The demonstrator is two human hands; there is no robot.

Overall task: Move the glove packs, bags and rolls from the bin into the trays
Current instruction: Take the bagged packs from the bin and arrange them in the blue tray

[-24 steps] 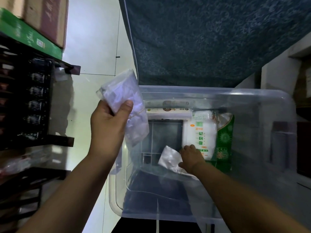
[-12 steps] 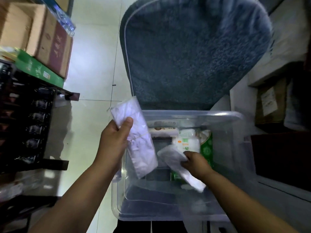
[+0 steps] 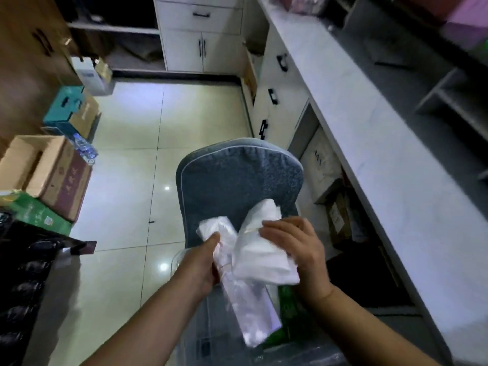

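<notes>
Left hand [image 3: 203,262] grips a long clear pack [image 3: 245,307]; right hand [image 3: 298,247] holds a white bag bundle [image 3: 261,257], both above the bin [image 3: 177,256]. A green pack [image 3: 286,307] lies inside; no trays are visible, so much seems left.

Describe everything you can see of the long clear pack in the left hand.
The clear pack is a long, flat sleeve of thin, glossy, see-through plastic, wrinkled, with pale contents too blurred to name. It is held in the air, tilted, its upper end up-left before the blue chair, its lower end down-right. The left hand grips it near the upper end, thumb on top. The white pack in the right hand lies across its middle, touching it.
</notes>
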